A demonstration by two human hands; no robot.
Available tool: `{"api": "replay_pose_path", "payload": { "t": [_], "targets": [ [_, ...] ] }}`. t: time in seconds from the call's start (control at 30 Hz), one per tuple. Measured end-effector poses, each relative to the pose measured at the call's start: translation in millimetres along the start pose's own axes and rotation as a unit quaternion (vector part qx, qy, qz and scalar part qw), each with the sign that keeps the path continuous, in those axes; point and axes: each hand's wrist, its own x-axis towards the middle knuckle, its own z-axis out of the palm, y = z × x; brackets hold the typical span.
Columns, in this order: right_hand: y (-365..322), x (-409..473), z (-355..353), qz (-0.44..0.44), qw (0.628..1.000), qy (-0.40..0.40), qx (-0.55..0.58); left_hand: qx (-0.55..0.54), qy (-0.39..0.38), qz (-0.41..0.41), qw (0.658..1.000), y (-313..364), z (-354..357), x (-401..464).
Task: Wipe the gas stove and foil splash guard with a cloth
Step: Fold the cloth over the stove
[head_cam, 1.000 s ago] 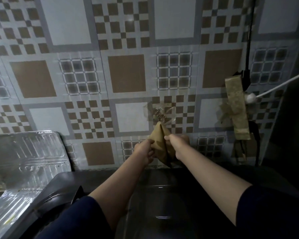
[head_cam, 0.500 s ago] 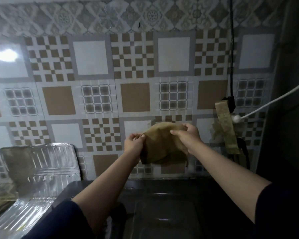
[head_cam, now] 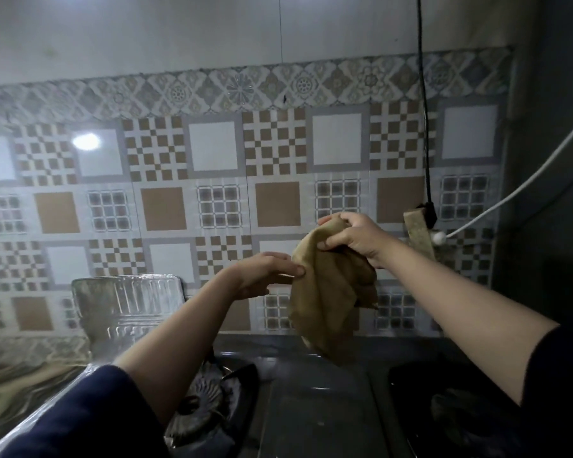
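Above stove [head_cam: 311,408] — cloth [head_cam: 331,299], right hand [head_cam: 351,238].

head view: on your head | faces forward at tiled wall [head_cam: 219,180] | close above stove [head_cam: 311,408] back edge

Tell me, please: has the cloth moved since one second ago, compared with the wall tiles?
Yes. The cloth has gone up and right along the tiled wall, toward the black cable. The right hand grips its top; the left hand touches its edge.
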Motion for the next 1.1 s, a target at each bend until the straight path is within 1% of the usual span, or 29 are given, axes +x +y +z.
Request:
{"api": "replay_pose_path", "payload": {
  "t": [0.07,0.13,0.23,0.33,0.4,0.5,0.57,0.63,0.67,0.7,0.73,0.8,0.87,0.9,0.93,1.0,1.07,1.1],
  "targets": [
    [-4,-6,0,-0.005,1.0,-0.01,0.0,-0.043,-0.032,-0.005,0.999,2,6,-9],
    [-6,-13,0,-0.005,1.0,-0.018,-0.003,-0.056,-0.057,-0.006,0.997,3,14,-17],
    [-7,-25,2,-0.012,0.999,-0.029,-0.027,0.017,-0.026,-0.024,0.999,7,25,-29],
    [-7,-36,5,-0.03,0.995,-0.021,-0.093,0.085,0.019,-0.045,0.995,12,37,-40],
    [-5,-43,6,-0.048,0.993,-0.003,-0.111,0.081,0.042,-0.054,0.994,13,42,-45],
    [0,-53,7,-0.073,0.99,0.022,-0.117,0.079,0.053,-0.052,0.994,12,45,-51],
    [2,-61,10,-0.098,0.987,0.036,-0.126,0.079,0.096,-0.049,0.991,12,48,-51],
    [4,-70,15,-0.142,0.977,0.052,-0.149,0.04,0.153,-0.058,0.986,14,51,-49],
    [5,-74,18,-0.166,0.971,0.057,-0.161,0.005,0.162,-0.065,0.985,16,53,-50],
    [5,-78,22,-0.185,0.966,0.057,-0.169,-0.034,0.154,-0.067,0.985,19,54,-50],
    [6,-83,25,-0.198,0.964,0.049,-0.173,-0.066,0.141,-0.066,0.986,21,53,-50],
    [7,-94,30,-0.212,0.961,-0.01,-0.176,-0.09,0.112,-0.05,0.988,26,49,-51],
    [10,-101,33,-0.215,0.954,-0.084,-0.191,-0.053,0.116,-0.045,0.991,30,46,-52],
    [12,-103,34,-0.218,0.951,-0.104,-0.195,-0.024,0.123,-0.052,0.991,33,45,-53],
    [15,-104,34,-0.228,0.95,-0.106,-0.188,0.006,0.132,-0.061,0.989,35,45,-54],
    [20,-103,32,-0.25,0.957,-0.08,-0.123,0.05,0.159,-0.071,0.984,40,45,-56],
    [27,-98,31,-0.22,0.974,-0.035,-0.043,0.044,0.146,-0.065,0.986,45,44,-59],
    [31,-95,31,-0.191,0.981,-0.014,-0.026,0.044,0.137,-0.059,0.988,47,44,-61]
  ]
}}
